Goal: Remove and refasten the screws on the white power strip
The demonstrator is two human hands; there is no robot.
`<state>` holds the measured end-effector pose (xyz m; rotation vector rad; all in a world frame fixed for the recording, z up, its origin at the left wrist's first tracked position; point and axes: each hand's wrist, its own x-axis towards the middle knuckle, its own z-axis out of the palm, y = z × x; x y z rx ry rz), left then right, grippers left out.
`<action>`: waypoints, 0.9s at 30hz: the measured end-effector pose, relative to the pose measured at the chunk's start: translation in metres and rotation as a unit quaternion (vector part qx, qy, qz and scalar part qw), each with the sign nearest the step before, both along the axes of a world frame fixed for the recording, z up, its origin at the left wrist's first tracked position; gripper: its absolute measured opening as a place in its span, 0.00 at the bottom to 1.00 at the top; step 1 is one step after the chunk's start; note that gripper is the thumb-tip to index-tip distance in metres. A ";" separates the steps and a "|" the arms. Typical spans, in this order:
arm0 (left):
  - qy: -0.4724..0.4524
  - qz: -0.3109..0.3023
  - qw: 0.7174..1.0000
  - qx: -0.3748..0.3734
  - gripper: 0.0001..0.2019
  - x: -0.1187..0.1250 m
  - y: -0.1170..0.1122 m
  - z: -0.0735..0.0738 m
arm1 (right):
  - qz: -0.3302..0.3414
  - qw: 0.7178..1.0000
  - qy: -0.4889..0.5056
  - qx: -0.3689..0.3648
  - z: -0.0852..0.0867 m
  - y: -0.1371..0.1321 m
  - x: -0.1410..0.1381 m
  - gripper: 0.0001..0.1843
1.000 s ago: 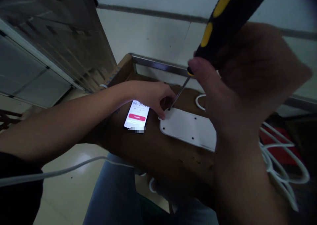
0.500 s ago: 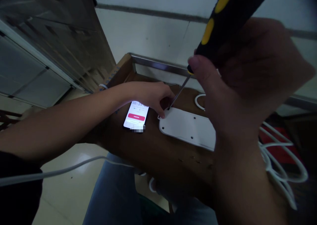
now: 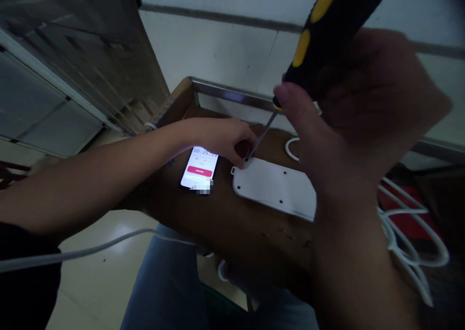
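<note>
In the head view, your right hand [image 3: 363, 107] is closed around a black-and-yellow screwdriver [image 3: 321, 35], with the thumb pressed near the base of the handle. The thin metal shaft [image 3: 263, 135] slants down, and its tip meets a screw hole at the near-left corner of the power strip [image 3: 276, 187]. The strip lies flat with its white underside up, on a wooden board [image 3: 232, 233], with more screw holes showing across it. Your left hand [image 3: 225, 141] is partly curled, holding nothing, with its fingertips [image 3: 238, 168] touching the strip's corner just beside the shaft. Just left of the strip, a phone [image 3: 199, 168] lies lit on the board, showing a timer and a red button. A white cable [image 3: 410, 233] loops past the board on the right, over something red [image 3: 403, 199].
</note>
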<state>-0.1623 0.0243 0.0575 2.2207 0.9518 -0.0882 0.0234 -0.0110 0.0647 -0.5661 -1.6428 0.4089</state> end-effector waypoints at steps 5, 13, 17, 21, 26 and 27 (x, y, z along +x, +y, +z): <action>-0.046 0.000 0.999 0.020 0.12 -0.002 0.003 0.003 | 0.006 0.999 -0.013 0.033 -0.004 0.006 0.002 0.22; -0.046 0.011 0.998 0.032 0.10 -0.001 0.002 0.000 | -0.005 0.997 -0.047 0.061 -0.002 0.005 0.002 0.21; -0.048 0.019 0.997 0.056 0.10 0.000 0.004 -0.005 | -0.006 0.998 -0.050 0.041 0.000 0.002 0.001 0.21; -0.065 0.011 0.995 0.073 0.12 0.000 0.007 -0.011 | -0.025 0.999 -0.034 -0.025 0.002 -0.001 0.000 0.17; -0.025 0.011 0.999 0.038 0.14 0.000 0.002 -0.007 | -0.038 0.997 -0.039 -0.058 0.000 0.000 0.002 0.17; -0.011 0.003 1.000 0.026 0.16 0.000 0.000 -0.006 | -0.033 0.997 -0.038 -0.059 -0.001 0.000 0.003 0.18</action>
